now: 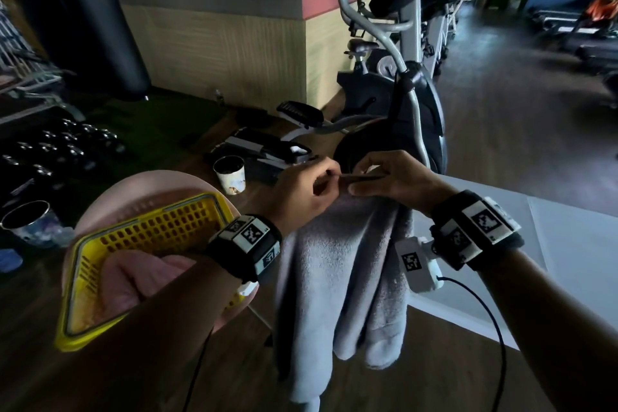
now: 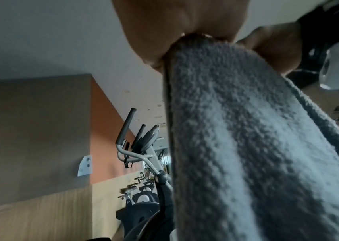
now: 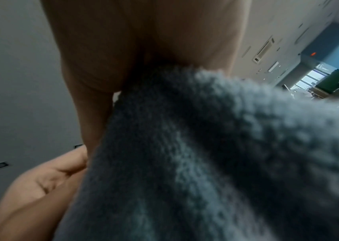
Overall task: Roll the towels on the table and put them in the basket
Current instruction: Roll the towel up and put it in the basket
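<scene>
From the head view, the left hand (image 1: 302, 189) and right hand (image 1: 396, 182) pinch the top edge of a grey terry towel (image 1: 337, 278) hanging between a yellow perforated plastic basket (image 1: 147, 231) and the white table (image 1: 568, 244). The left wrist view adds an exercise bike (image 2: 142, 163); the right wrist view shows only ceiling.

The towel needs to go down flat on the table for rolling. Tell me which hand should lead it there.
Probably the right hand. Both hands pinch the top edge of the hanging grey towel, but the white table lies on the right side, beside the right wrist, while the left hand is nearer the yellow basket.
</scene>
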`<action>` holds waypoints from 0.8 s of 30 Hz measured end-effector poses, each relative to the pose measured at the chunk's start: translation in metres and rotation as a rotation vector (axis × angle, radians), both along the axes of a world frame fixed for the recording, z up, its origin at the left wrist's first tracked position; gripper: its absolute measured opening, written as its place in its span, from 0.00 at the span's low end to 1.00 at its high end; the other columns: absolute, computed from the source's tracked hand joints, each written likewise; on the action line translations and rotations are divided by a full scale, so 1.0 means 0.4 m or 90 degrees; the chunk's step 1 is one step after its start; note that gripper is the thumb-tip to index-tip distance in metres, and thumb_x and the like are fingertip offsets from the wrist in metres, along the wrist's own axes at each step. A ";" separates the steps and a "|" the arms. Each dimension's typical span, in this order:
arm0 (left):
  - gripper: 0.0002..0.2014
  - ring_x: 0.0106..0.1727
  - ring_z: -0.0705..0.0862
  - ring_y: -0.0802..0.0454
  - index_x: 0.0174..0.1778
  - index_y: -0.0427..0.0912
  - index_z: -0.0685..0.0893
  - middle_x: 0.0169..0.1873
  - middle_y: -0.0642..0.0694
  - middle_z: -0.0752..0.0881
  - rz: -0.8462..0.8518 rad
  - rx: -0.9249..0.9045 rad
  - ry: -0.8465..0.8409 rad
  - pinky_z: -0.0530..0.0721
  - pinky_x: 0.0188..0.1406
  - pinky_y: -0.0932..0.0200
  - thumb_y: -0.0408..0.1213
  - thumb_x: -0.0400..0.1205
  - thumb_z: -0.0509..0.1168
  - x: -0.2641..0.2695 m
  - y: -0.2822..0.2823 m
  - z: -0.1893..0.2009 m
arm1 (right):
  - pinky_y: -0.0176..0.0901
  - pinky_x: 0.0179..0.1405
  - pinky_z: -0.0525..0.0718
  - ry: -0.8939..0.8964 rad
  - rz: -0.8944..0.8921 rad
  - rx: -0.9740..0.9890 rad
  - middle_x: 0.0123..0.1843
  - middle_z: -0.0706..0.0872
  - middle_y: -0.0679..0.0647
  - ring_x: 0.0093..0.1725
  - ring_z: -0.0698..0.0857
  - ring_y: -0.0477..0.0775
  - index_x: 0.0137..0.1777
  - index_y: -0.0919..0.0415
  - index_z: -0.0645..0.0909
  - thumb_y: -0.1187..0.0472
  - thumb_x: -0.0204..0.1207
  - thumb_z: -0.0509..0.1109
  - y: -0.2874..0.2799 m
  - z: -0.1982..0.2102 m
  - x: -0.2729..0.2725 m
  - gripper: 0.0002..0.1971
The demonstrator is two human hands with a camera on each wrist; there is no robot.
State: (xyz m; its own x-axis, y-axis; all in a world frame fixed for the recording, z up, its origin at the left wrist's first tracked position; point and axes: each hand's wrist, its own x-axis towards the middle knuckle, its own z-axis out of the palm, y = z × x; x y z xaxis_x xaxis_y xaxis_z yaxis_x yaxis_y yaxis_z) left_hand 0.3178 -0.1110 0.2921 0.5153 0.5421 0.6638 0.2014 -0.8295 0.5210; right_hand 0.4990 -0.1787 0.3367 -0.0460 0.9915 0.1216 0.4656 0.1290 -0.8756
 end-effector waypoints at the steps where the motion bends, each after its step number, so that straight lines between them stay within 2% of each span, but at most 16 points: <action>1: 0.03 0.35 0.84 0.58 0.47 0.37 0.85 0.34 0.48 0.86 0.013 -0.003 -0.008 0.83 0.38 0.62 0.29 0.80 0.66 0.002 0.004 -0.004 | 0.20 0.33 0.74 -0.019 -0.008 0.011 0.28 0.86 0.43 0.30 0.81 0.32 0.44 0.76 0.82 0.73 0.70 0.76 -0.003 0.003 0.000 0.07; 4: 0.06 0.39 0.85 0.59 0.49 0.37 0.86 0.38 0.46 0.88 0.019 -0.089 -0.010 0.78 0.40 0.69 0.33 0.82 0.65 0.012 0.016 -0.001 | 0.26 0.40 0.75 -0.034 -0.041 0.090 0.40 0.87 0.65 0.37 0.80 0.40 0.43 0.75 0.85 0.68 0.74 0.74 -0.001 0.008 0.004 0.07; 5: 0.06 0.41 0.84 0.60 0.49 0.36 0.86 0.39 0.46 0.88 0.006 -0.140 -0.016 0.76 0.42 0.70 0.34 0.83 0.65 0.015 0.021 0.002 | 0.27 0.42 0.75 -0.022 -0.049 0.116 0.41 0.86 0.66 0.38 0.80 0.41 0.44 0.76 0.85 0.69 0.75 0.73 0.003 0.010 0.005 0.07; 7: 0.07 0.43 0.83 0.61 0.50 0.34 0.87 0.42 0.44 0.88 -0.038 -0.269 -0.047 0.76 0.46 0.71 0.33 0.82 0.66 0.023 0.024 0.004 | 0.31 0.43 0.76 0.021 -0.057 0.132 0.39 0.81 0.61 0.39 0.78 0.41 0.44 0.80 0.82 0.72 0.75 0.71 0.014 0.010 0.010 0.07; 9: 0.07 0.45 0.83 0.57 0.47 0.38 0.89 0.42 0.41 0.88 -0.091 -0.437 -0.123 0.77 0.50 0.65 0.35 0.78 0.68 0.028 0.014 0.003 | 0.39 0.43 0.74 0.076 -0.048 0.110 0.38 0.76 0.60 0.40 0.75 0.49 0.43 0.82 0.79 0.71 0.77 0.69 0.027 -0.004 0.016 0.09; 11: 0.05 0.45 0.83 0.52 0.41 0.45 0.90 0.40 0.45 0.88 -0.149 -0.585 -0.191 0.76 0.50 0.58 0.37 0.74 0.69 0.031 0.004 0.006 | 0.38 0.39 0.69 0.121 -0.040 0.081 0.37 0.73 0.60 0.39 0.71 0.51 0.39 0.79 0.76 0.68 0.78 0.68 0.032 -0.026 0.011 0.12; 12: 0.05 0.44 0.83 0.51 0.40 0.44 0.90 0.39 0.45 0.87 -0.175 -0.624 -0.190 0.76 0.49 0.57 0.37 0.73 0.69 0.033 0.001 0.008 | 0.37 0.37 0.68 0.139 -0.047 0.071 0.37 0.72 0.59 0.38 0.70 0.50 0.38 0.77 0.75 0.68 0.79 0.67 0.034 -0.036 0.005 0.12; 14: 0.05 0.45 0.82 0.47 0.41 0.40 0.88 0.40 0.42 0.86 -0.196 -0.646 -0.157 0.77 0.48 0.56 0.36 0.72 0.69 0.034 -0.007 0.009 | 0.36 0.36 0.68 0.136 -0.087 0.080 0.36 0.73 0.58 0.38 0.70 0.51 0.39 0.76 0.76 0.68 0.80 0.66 0.038 -0.046 0.004 0.10; 17: 0.13 0.48 0.83 0.43 0.48 0.32 0.86 0.45 0.36 0.86 -0.190 -0.626 -0.122 0.77 0.51 0.52 0.39 0.75 0.68 0.014 -0.006 -0.002 | 0.39 0.38 0.71 0.112 -0.210 0.146 0.33 0.79 0.50 0.38 0.74 0.47 0.37 0.63 0.82 0.62 0.77 0.69 0.056 -0.032 0.051 0.08; 19: 0.13 0.45 0.84 0.46 0.48 0.30 0.85 0.42 0.39 0.87 -0.176 -0.591 -0.113 0.78 0.48 0.54 0.38 0.79 0.67 0.000 0.003 -0.004 | 0.41 0.36 0.71 0.170 -0.300 0.169 0.29 0.78 0.45 0.34 0.74 0.45 0.32 0.58 0.82 0.57 0.77 0.69 0.052 -0.019 0.073 0.12; 20: 0.11 0.44 0.84 0.49 0.47 0.32 0.86 0.40 0.41 0.87 -0.167 -0.573 -0.121 0.78 0.47 0.55 0.38 0.80 0.66 -0.004 0.008 0.002 | 0.40 0.34 0.72 0.201 -0.298 0.165 0.27 0.78 0.44 0.32 0.75 0.44 0.31 0.56 0.81 0.56 0.78 0.69 0.043 -0.017 0.070 0.14; 22: 0.08 0.44 0.83 0.52 0.42 0.40 0.88 0.38 0.44 0.86 -0.157 -0.521 -0.118 0.75 0.49 0.55 0.39 0.80 0.66 -0.003 0.019 0.022 | 0.36 0.36 0.77 0.197 -0.139 0.096 0.31 0.83 0.44 0.34 0.79 0.42 0.35 0.55 0.82 0.56 0.82 0.66 0.011 -0.027 0.021 0.13; 24: 0.08 0.45 0.82 0.54 0.37 0.46 0.87 0.37 0.48 0.86 -0.168 -0.468 -0.073 0.73 0.51 0.55 0.41 0.79 0.66 0.012 0.021 0.041 | 0.42 0.42 0.78 0.142 0.042 -0.002 0.38 0.84 0.51 0.41 0.80 0.48 0.39 0.58 0.84 0.55 0.81 0.67 -0.006 -0.059 -0.024 0.11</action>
